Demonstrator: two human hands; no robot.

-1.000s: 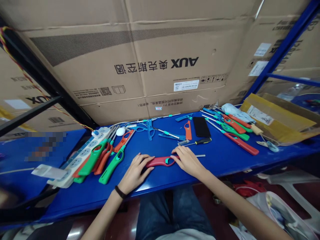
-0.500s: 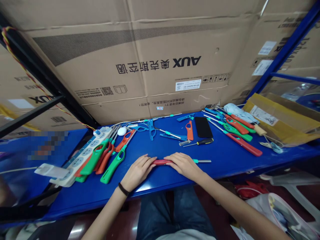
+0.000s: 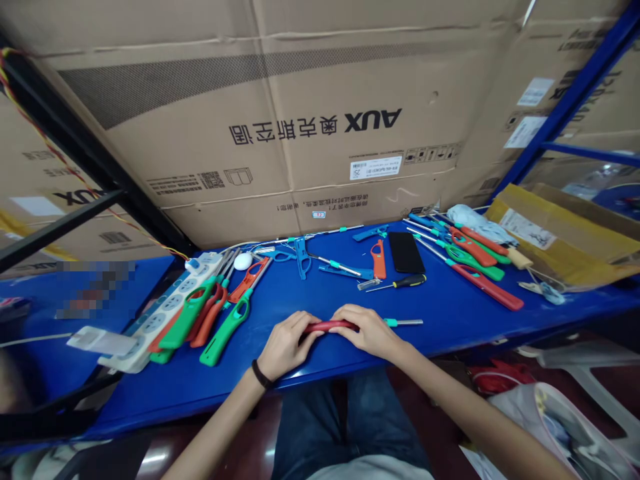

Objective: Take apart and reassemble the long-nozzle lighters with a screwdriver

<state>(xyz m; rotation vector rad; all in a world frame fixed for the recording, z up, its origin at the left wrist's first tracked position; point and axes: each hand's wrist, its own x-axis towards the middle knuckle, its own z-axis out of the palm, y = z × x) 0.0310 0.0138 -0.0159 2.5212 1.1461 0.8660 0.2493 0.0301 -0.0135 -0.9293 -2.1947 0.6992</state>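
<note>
A red long-nosed lighter [image 3: 330, 325] lies crosswise between my hands near the front of the blue table. Its teal collar and metal tube point right, past my right hand. My left hand [image 3: 289, 341] is closed on the left end of the red handle, thumb beneath and fingers on top. Around the handle's right part, my right hand [image 3: 367, 330] is closed with bent fingers. Beyond my hands lie a yellow-and-black screwdriver [image 3: 400, 284], a black phone [image 3: 407, 253] and an orange lighter handle half [image 3: 379, 259].
Blue lighter parts [image 3: 301, 257] lie towards the back of the table [image 3: 300, 297]. Green and orange lighters [image 3: 227, 330] rest by a white power strip [image 3: 155, 323] on the left. More lighters [image 3: 487, 287] and a yellow-taped carton [image 3: 565, 240] are at right. Cardboard [image 3: 310, 80] stands behind.
My left hand has shifted slightly right, its thumb now visible under the red handle. My right hand stays nearly in place, still on the lighter.
</note>
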